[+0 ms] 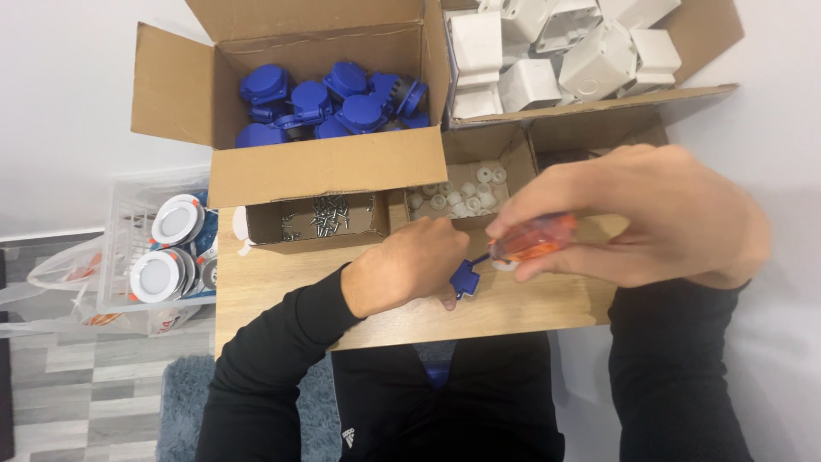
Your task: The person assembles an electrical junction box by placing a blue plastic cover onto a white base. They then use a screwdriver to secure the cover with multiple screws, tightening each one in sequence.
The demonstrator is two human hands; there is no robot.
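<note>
Nearest the lens: right hand (pixel 658 218), raised above the bench (pixel 282 291), grip clenched around the orange translucent handle of a screwdriver (pixel 532 239), shaft angled down and left to a small blue plastic part (pixel 464 278). Left hand (pixel 404 267) curled over that blue part, grip pinching it against the wooden bench near the front edge, black sleeve behind the wrist. Just beyond the left hand, a low cardboard tray of loose screws (pixel 327 216); beside it on the right, a compartment of small white round caps (pixel 457 195). Farther back, an open cardboard box heaped with blue socket covers (pixel 329 104), and to its right another box piled with white square housings (pixel 556 47). Off the bench on the left, a white plastic basket (pixel 124 214) holding round white lamps with orange clips, resting above a grey floor.
</note>
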